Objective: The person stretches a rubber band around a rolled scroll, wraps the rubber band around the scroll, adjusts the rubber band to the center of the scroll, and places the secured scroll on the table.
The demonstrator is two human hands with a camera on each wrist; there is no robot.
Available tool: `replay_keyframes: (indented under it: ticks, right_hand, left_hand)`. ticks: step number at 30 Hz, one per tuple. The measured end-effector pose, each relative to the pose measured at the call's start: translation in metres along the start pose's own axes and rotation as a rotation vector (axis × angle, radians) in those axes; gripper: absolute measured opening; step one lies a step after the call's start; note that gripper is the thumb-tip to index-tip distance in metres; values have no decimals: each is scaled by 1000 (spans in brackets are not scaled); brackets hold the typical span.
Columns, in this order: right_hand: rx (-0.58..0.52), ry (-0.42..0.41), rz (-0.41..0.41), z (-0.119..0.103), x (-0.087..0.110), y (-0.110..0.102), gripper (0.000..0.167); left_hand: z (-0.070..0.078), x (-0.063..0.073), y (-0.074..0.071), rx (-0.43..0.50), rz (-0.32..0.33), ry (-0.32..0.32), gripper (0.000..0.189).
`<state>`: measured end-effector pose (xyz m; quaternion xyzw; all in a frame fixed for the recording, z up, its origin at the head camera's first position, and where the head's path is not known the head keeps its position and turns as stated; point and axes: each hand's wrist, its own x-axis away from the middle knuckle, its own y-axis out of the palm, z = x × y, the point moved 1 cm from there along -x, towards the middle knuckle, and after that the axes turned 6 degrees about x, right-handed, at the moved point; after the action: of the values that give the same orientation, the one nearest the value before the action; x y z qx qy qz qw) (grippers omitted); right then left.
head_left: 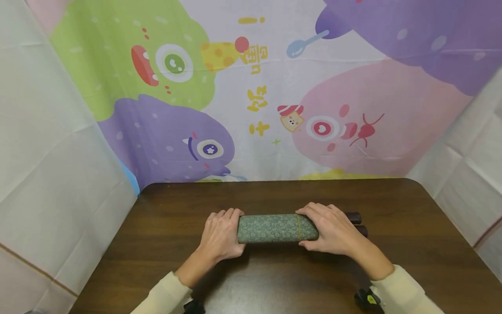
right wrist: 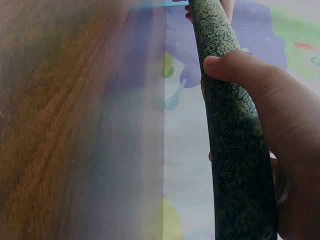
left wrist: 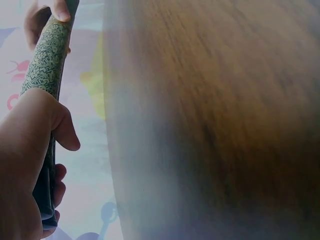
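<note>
A long, flattened case in green floral fabric lies crosswise between my two hands, over the brown tabletop. A thin yellow line runs around it near its right end. My left hand grips the left end, thumb on the near side. At the right end, my right hand holds it with fingers over the far edge and thumb along the near one. The right wrist view shows my right thumb across the patterned surface. In the left wrist view, the case's lower end looks dark within my left hand.
Two dark cylinder ends stick out to the right, behind my right hand; their other parts are hidden. A cartoon-printed cloth hangs at the table's far edge. White sheets hang on both sides.
</note>
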<state>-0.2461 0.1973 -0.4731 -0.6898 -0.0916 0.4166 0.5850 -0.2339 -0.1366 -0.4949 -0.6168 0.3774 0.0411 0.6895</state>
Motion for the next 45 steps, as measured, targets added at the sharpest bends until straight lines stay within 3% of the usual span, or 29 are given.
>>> replay_keyframes:
  ticks: [20,33,45]
  right_hand:
    - [12,-46,68,-3,-5,3,78]
    - [43,25,-36,2,1,0,84]
    - [7,-9,-1,-4,-6,0,79]
  left_hand:
    - [3,-4,-1,3,8,8,70]
    - [-3,3,-3,-5,-2,-13,71]
    - [-2,0,-4,-11,24,12,68]
